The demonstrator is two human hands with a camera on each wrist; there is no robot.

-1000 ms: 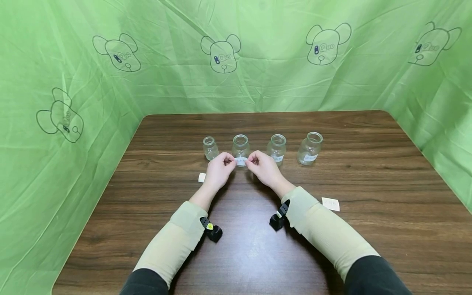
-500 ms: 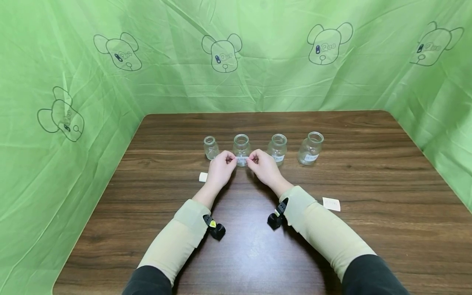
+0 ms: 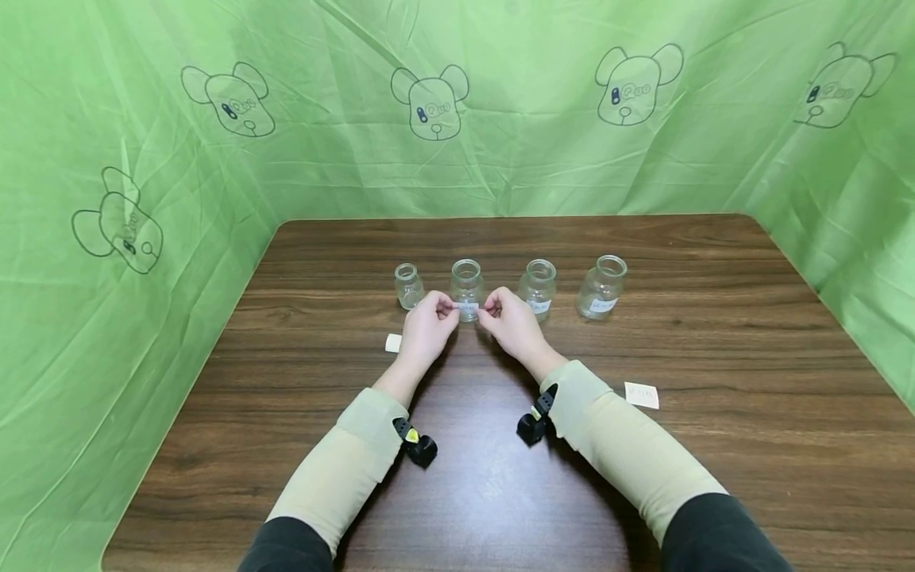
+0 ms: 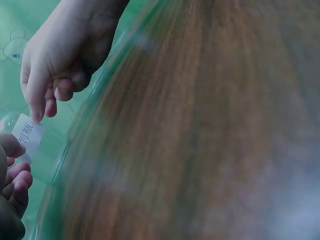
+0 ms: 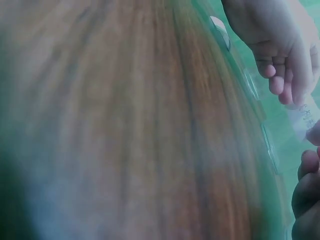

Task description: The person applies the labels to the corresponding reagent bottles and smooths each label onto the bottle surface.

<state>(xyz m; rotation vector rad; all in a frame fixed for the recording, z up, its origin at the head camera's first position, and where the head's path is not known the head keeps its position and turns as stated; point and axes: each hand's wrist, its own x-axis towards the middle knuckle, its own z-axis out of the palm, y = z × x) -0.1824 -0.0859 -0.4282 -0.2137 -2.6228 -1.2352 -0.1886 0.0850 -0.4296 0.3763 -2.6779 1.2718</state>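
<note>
Both hands hold one small white label (image 3: 467, 307) with handwritten characters on it. My left hand (image 3: 427, 326) pinches its left end between thumb and forefinger, and my right hand (image 3: 515, 324) pinches the right end. The label overlaps the front of an uncapped clear glass jar (image 3: 467, 278), second from the left in a row. In the left wrist view, the label (image 4: 31, 132) stretches between the fingertips of the right hand (image 4: 67, 50) above and the left hand (image 4: 12, 185) below. The fingers partly cover its ends.
A smaller glass jar (image 3: 408, 284) stands to the left. On the right are two labelled jars, one nearer (image 3: 539, 278) and one farther (image 3: 599, 287). White paper pieces lie by the left wrist (image 3: 392, 343) and right forearm (image 3: 642, 396). Green curtains surround the wooden table (image 3: 743, 334).
The label has tilted and risen slightly against the jar, its right end now nearer the right fingertips' edge. The hands shifted only a little; the jars stay in place.
</note>
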